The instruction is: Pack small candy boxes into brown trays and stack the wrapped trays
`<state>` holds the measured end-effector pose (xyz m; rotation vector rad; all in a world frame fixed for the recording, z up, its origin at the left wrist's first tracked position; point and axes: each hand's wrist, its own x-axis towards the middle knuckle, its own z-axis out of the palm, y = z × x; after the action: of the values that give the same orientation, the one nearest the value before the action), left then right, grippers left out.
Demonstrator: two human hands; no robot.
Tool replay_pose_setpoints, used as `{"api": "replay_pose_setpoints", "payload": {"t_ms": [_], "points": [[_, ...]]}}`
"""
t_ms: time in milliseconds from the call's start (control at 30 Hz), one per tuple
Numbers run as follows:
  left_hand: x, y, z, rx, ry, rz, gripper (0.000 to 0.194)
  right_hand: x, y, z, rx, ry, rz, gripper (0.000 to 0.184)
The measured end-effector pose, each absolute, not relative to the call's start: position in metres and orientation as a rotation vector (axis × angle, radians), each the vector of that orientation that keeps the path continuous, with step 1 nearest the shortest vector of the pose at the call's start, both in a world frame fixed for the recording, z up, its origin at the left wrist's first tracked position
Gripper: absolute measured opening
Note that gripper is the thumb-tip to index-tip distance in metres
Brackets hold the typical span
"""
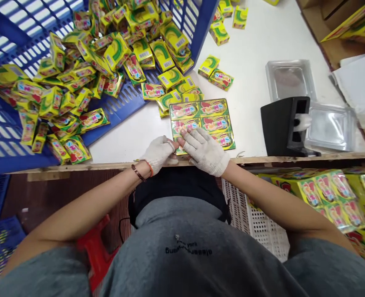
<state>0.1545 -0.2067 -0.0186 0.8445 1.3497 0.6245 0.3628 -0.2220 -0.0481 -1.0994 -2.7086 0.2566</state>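
Observation:
A clear plastic tray filled with small yellow-green candy boxes lies on the white table by its front edge. The boxes sit in rows, printed with watermelon pictures and bright lettering. At the tray's near left corner, my left hand, in a white glove with bare fingertips, has its fingers bent around the edge. My right hand, gloved the same way, lies stretched out over the near boxes and hides part of them. Its fingertips are close to those of my left hand.
A blue crate lies tipped at the left, loose boxes spilling out. To the right stand a black tape dispenser and clear empty trays. Packed trays sit below the table edge, beside a white basket.

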Motion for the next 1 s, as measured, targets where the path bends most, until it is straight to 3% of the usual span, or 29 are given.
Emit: {"api": "replay_pose_setpoints", "payload": {"t_ms": [300,533,667,833,1000], "points": [[0.164,-0.221,-0.017,0.532,1.134,0.673,0.035,0.353,-0.224,-0.048,-1.096,-2.714,0.276,0.081],[0.157,-0.236,-0.038,0.755,1.157,0.738,0.037,0.35,-0.226,-0.045,-1.139,-2.724,0.306,0.087],[0.15,-0.238,-0.048,0.833,1.097,0.764,0.039,0.372,-0.196,-0.041,-0.996,-2.759,0.409,0.079],[0.149,-0.239,-0.057,0.813,1.07,0.758,0.041,0.367,-0.164,-0.038,-1.246,-2.71,0.241,0.076],[0.158,-0.243,-0.055,0.555,1.034,0.799,0.047,0.333,-0.188,-0.038,-1.385,-2.724,0.183,0.066]]}}
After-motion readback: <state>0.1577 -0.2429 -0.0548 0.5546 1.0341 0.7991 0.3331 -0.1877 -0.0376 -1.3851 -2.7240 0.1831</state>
